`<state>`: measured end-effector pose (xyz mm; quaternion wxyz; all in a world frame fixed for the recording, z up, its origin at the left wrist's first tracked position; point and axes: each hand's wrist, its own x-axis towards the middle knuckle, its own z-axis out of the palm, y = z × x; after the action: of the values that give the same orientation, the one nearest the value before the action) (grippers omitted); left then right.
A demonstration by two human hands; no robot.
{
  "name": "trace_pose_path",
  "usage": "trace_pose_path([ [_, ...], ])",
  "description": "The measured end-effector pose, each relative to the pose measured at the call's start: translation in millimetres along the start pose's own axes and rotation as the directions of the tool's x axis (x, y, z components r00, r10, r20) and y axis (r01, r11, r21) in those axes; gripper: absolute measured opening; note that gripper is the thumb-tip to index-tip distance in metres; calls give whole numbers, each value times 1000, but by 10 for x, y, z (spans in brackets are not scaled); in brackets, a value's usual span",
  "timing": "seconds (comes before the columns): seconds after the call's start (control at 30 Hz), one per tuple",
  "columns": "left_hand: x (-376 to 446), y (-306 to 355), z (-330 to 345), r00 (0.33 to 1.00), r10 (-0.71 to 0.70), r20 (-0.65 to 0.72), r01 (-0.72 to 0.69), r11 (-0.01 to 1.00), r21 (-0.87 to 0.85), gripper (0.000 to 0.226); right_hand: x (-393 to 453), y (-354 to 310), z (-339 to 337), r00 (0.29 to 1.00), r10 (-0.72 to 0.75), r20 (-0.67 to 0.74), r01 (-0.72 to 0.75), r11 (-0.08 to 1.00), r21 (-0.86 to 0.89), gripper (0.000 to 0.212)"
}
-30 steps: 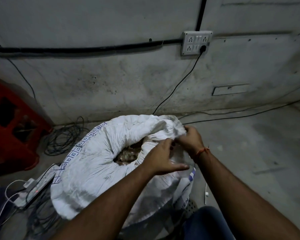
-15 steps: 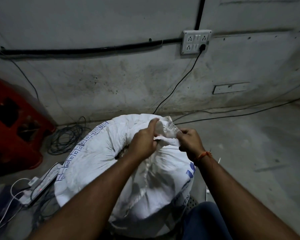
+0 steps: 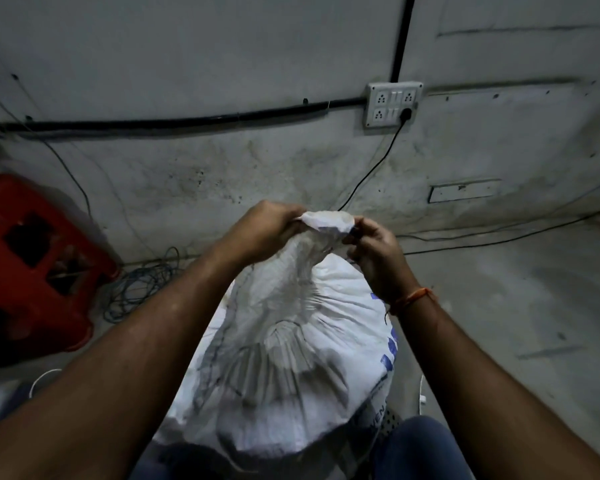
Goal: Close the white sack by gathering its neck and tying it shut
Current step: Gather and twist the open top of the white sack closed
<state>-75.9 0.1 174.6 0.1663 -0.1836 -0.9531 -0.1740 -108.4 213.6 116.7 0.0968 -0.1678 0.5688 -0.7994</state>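
The white sack (image 3: 291,358) stands full between my forearms just past my knee, its woven cloth pleated and drawn up into a narrow neck (image 3: 323,226). My left hand (image 3: 260,230) and right hand (image 3: 374,254) each pinch a side of that neck, fingers clenched on cloth. Bare floor (image 3: 516,306) lies open right; a red crate (image 3: 32,265) and coiled cables (image 3: 142,285) crowd the left, by the wall (image 3: 222,64).

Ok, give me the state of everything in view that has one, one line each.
white sack: mouth gathered into a neck, not yet tied
left hand: closed on the neck
right hand: fingers pinching the neck's top edge
wall socket: one black plug in, lower right
red crate: tilted against the wall
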Motion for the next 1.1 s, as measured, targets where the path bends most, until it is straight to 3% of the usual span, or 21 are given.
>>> trace_pose_path([
  [0.1, 0, 54, -47, 1000, 1, -15, -1, 1000, 1, 16, -43, 186, 42, 998, -69, 6, 69, 982, -174, 39],
  [0.23, -5, 60, -100, 999, -35, -31, 35, 999, 5, 17, -4, 277, 154, 987, -121, -107, 107, 986, -130, 15],
  [0.4, -68, -18, -165, 998, -60, 35, 59, 998, 25, 33, 59, 123, 160, 971, -214, -111, 192, 965, -180, 21],
  [0.5, -72, -79, -182, 997, -72, -32, 72, 997, -2, 26, 50, 46, 132, 957, -257, -136, 228, 953, -199, 27],
  [0.63, -1, -89, -253, 1000, 1, -19, -3, 990, -143, 20, 68, 58, 55, 948, -264, -180, 238, 959, -151, 25],
  [0.7, 21, -85, -248, 1000, -26, 13, 28, 987, -156, 15, 96, 73, 11, 943, -261, -206, 242, 963, -116, 23],
  [0.77, 6, -110, -203, 997, -66, -39, 60, 988, -142, 15, 104, 79, -20, 938, -250, -239, 235, 968, -91, 23],
  [0.83, -59, -130, -162, 990, -111, -83, 93, 977, -193, 24, 100, 96, -49, 944, -220, -246, 218, 975, -37, 23],
  [0.9, -154, -174, -126, 992, -127, -25, 117, 964, -240, 36, 90, 119, -64, 955, -198, -221, 200, 980, -11, 25],
  [1.0, -293, -246, -24, 986, -151, 70, 163, 961, -225, 32, 73, 169, -53, 965, -172, -200, 165, 985, -48, 24],
  [1.1, -357, -246, 114, 974, -228, 5, 218, 925, -311, 24, 17, 223, 19, 970, -156, -187, 131, 982, -137, 18],
])
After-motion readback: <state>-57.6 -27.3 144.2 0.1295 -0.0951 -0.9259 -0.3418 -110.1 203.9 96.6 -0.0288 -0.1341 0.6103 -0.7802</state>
